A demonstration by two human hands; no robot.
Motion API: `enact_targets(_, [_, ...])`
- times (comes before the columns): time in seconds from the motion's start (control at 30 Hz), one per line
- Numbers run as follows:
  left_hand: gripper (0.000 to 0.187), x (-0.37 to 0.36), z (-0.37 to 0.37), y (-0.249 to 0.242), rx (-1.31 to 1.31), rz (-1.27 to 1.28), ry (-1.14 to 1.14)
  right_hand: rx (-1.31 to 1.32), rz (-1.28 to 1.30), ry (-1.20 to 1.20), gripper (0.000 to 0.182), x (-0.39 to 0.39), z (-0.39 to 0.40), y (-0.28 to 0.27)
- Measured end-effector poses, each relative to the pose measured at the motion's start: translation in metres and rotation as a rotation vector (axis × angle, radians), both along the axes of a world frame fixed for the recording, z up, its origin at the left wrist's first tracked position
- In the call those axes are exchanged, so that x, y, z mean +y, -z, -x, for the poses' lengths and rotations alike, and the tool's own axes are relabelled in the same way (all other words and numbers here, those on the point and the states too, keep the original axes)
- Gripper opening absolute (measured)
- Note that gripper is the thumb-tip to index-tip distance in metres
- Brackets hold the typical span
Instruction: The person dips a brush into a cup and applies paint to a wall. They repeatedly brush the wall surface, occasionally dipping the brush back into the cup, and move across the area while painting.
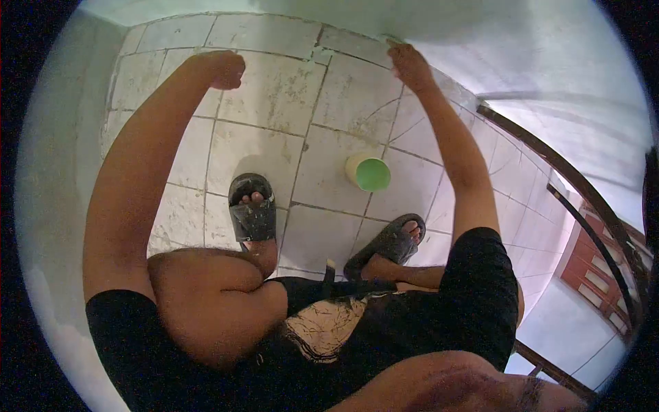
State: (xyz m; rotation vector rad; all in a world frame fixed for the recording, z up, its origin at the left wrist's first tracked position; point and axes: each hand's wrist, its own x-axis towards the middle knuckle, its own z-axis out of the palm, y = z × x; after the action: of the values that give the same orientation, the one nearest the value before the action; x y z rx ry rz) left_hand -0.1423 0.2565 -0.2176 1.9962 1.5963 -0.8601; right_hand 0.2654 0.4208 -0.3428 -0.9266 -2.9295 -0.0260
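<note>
My right hand (410, 63) reaches forward to the foot of the pale green wall (453, 34), its fingers closed and pointing at the line where wall meets floor. Whatever it may grip is too small to make out. Over the floor tiles on the left, my left hand (228, 70) is curled into a fist, with nothing visible in it. Between my feet and the wall stands a pale cup (371, 173), light green inside. Green smears (320, 55) mark the tiles near the wall.
My feet are in dark, paint-spotted sandals (252, 209) on worn white tiles (257, 154). Another wall (65, 172) rises close on my left. To the right are a dark curved rail (549, 151) and a reddish-brown panel with pale insets (596, 264).
</note>
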Motion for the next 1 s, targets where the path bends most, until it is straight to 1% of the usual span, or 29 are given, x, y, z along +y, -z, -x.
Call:
enact_targets(0.03, [0.017,0.0,0.004,0.004,0.003,-0.005,-0.002,0.109,-0.081,-0.076,0.033,-0.015,0.002,-0.03])
enact_targets(0.07, [0.017,-0.001,0.008,0.009,0.0,0.005,-0.005,0.107,-0.071,-0.079,0.033,-0.026,0.002,-0.034])
enact_targets(0.13, [0.017,0.001,0.01,0.017,0.009,0.005,0.069,0.111,-0.238,-0.106,0.034,-0.036,-0.006,-0.041])
enact_targets(0.17, [0.017,0.002,0.01,0.019,0.003,-0.004,0.073,0.094,-0.28,-0.158,0.036,-0.036,-0.01,-0.033])
enact_targets(0.2, [0.017,0.0,0.01,0.019,-0.021,-0.005,0.041,0.091,-0.288,-0.153,0.036,-0.036,-0.012,-0.034])
enact_targets(0.27, [0.017,0.0,0.01,0.019,-0.038,-0.007,0.015,0.048,-0.098,-0.161,0.038,-0.037,-0.015,-0.031])
enact_targets(0.3, [0.018,0.002,0.012,0.023,-0.065,-0.02,0.044,0.004,-0.139,-0.167,0.039,-0.017,-0.024,0.002])
enact_targets(0.37, [0.018,0.008,0.011,0.022,-0.083,-0.036,0.083,-0.004,-0.121,-0.135,0.039,-0.012,-0.015,-0.015])
enact_targets(0.47, [0.02,0.011,0.002,0.018,-0.104,-0.047,0.126,0.001,-0.081,-0.117,0.038,-0.006,-0.014,-0.048])
enact_targets(0.53, [0.023,0.008,-0.003,0.01,-0.179,-0.05,0.079,0.027,-0.075,-0.132,0.038,-0.001,-0.018,-0.073])
enact_targets(0.57, [0.022,0.006,-0.009,0.004,-0.131,-0.059,0.024,0.078,-0.081,-0.122,0.036,0.0,-0.025,-0.088])
enact_targets(0.6, [0.022,0.008,-0.006,0.005,-0.137,-0.065,0.016,0.124,-0.084,-0.113,0.034,-0.001,-0.028,-0.105])
enact_targets(0.67, [0.022,0.011,-0.005,0.017,-0.063,-0.027,0.094,0.049,-0.137,-0.042,0.035,-0.01,-0.022,-0.162])
enact_targets(0.7, [0.022,0.011,-0.007,0.019,-0.079,-0.023,0.092,0.09,-0.188,-0.034,0.031,-0.019,-0.016,-0.189])
enact_targets(0.73, [0.022,0.014,-0.008,0.017,-0.052,-0.008,0.086,0.078,-0.191,-0.034,0.031,-0.029,-0.012,-0.211])
enact_targets(0.8, [0.021,0.022,-0.007,0.017,-0.023,-0.002,0.071,0.286,-0.492,-0.141,0.037,-0.044,-0.001,-0.242])
enact_targets(0.83, [0.021,0.026,-0.006,0.019,-0.024,-0.041,0.1,0.333,-0.607,-0.108,0.035,-0.052,0.003,-0.247])
enact_targets(0.87, [0.021,0.029,-0.007,0.021,-0.024,-0.077,0.13,0.332,-0.606,-0.11,0.035,-0.05,0.004,-0.241])
enact_targets(0.93, [0.022,0.034,-0.011,0.021,-0.057,-0.098,0.161,0.407,-0.602,-0.12,0.037,-0.038,0.0,-0.21])
enact_targets(0.97, [0.023,0.036,-0.013,0.021,-0.09,-0.12,0.192,0.317,-0.543,-0.094,0.037,-0.031,-0.004,-0.183])
enact_targets(1.0, [0.023,0.034,-0.017,0.019,-0.086,-0.124,0.197,0.222,-0.551,-0.09,0.037,-0.021,-0.011,-0.149])
